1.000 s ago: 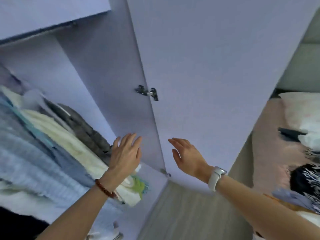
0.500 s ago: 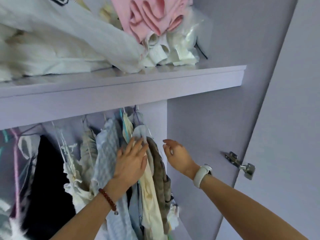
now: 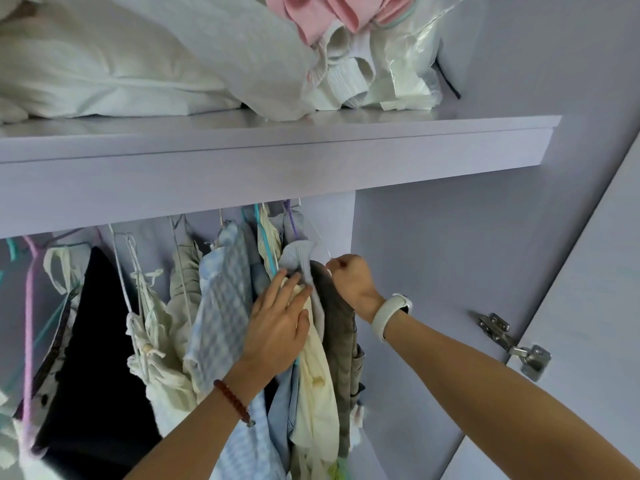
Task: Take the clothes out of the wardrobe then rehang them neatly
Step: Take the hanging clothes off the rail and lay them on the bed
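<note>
Beneath the shelf [image 3: 277,157], the right hand [image 3: 349,282] pinches a white wire hanger [image 3: 320,242] carrying the grey-brown garment [image 3: 337,327] at the row's right end. The left hand [image 3: 277,327], fingers straight, presses neighbouring clothes [image 3: 221,299] aside. Risk: crowded hangers may snag during lifting, dragging adjacent garments off.
</note>
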